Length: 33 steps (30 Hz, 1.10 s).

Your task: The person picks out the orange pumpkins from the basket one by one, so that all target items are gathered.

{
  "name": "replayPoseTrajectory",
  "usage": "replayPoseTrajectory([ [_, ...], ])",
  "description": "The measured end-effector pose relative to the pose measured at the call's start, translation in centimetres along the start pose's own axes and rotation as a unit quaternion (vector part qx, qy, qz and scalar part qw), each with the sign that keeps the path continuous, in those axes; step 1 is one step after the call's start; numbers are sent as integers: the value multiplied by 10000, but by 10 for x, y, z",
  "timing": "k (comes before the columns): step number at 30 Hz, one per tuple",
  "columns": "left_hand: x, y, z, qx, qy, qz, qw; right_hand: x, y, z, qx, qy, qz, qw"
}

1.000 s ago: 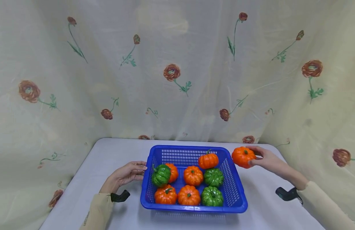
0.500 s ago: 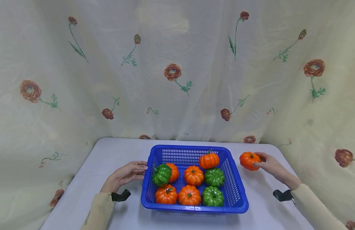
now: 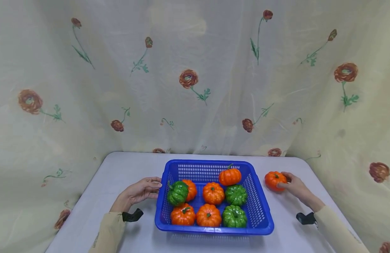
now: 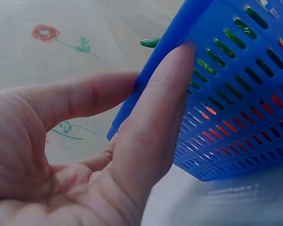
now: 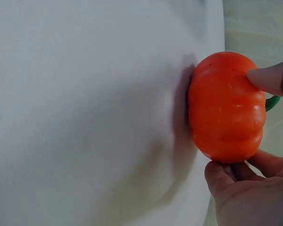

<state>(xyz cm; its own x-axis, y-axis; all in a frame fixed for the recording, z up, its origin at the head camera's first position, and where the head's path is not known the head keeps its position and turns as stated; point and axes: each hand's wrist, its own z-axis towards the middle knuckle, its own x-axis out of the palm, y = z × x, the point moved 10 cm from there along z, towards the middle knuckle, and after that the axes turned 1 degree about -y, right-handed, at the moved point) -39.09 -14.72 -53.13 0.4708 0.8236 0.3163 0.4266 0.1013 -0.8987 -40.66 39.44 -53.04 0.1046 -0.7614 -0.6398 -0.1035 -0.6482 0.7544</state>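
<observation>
A blue plastic basket (image 3: 210, 230) with slotted walls stands on the table. My left hand (image 3: 141, 191) pinches its left rim, and in the left wrist view the thumb and fingers lie on either side of that rim (image 4: 153, 66). To the right of the basket, my right hand (image 3: 297, 189) holds an orange toy pumpkin (image 3: 272, 181) between thumb and fingers. The right wrist view shows this pumpkin (image 5: 226, 113) low at the tabletop, its shadow right against it; its green stem is partly covered by the thumb.
Several orange pumpkins (image 3: 208, 215) and green ones (image 3: 234, 216) lie inside the basket. One orange pumpkin (image 3: 230, 176) rests high against the back wall. The white table (image 3: 134, 161) ends at a flowered curtain (image 3: 195, 133) behind and at both sides.
My right hand has carried the orange pumpkin from beside the basket's right rim rightward and down to the tabletop. The left hand stays on the rim.
</observation>
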Motion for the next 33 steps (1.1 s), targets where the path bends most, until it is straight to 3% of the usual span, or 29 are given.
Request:
replayPoseTrajectory([
  [12,7,-6,4,-109,626,109,9979,8,-23,0,427,-336,293,9981],
  [20,10,-3,6,-212,720,-84,9971,9,-28,1,470,-608,382,9963],
  [28,10,-2,6,-249,734,-2,9970,13,-33,-1,604,-401,246,9971],
  [33,10,-4,6,-222,789,-4,9966,6,-21,-4,543,-364,-66,9978],
])
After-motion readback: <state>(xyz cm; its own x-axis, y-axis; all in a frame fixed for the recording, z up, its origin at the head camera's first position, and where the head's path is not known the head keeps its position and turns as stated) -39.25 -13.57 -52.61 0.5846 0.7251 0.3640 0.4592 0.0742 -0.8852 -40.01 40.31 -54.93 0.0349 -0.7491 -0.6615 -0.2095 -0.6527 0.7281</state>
